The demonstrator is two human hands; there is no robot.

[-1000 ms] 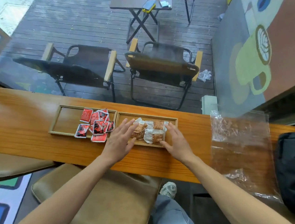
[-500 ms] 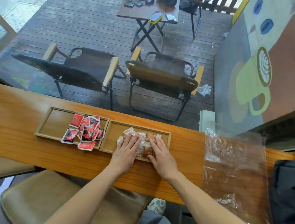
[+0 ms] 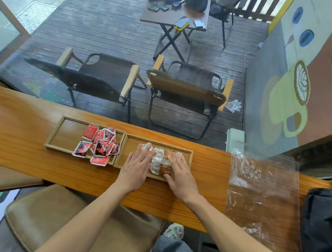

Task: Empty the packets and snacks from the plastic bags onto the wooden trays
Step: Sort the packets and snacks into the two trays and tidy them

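Observation:
Two wooden trays sit side by side on the long wooden counter. The left tray holds several red packets heaped at its right end, some spilling over its front edge. The right tray holds wrapped brown snacks bunched together. My left hand lies flat with fingers spread against the left side of the snacks. My right hand lies flat on their right side. Both hands press the pile from either side without gripping it. An empty clear plastic bag lies flat on the counter to the right.
A black bag sits at the counter's right end. Beyond the window stand two folding chairs and a small table with items. A padded tan stool is below the counter on my side.
Both hands have closed in on the snacks, pushing them into a tighter pile in the right tray. The view has shifted slightly.

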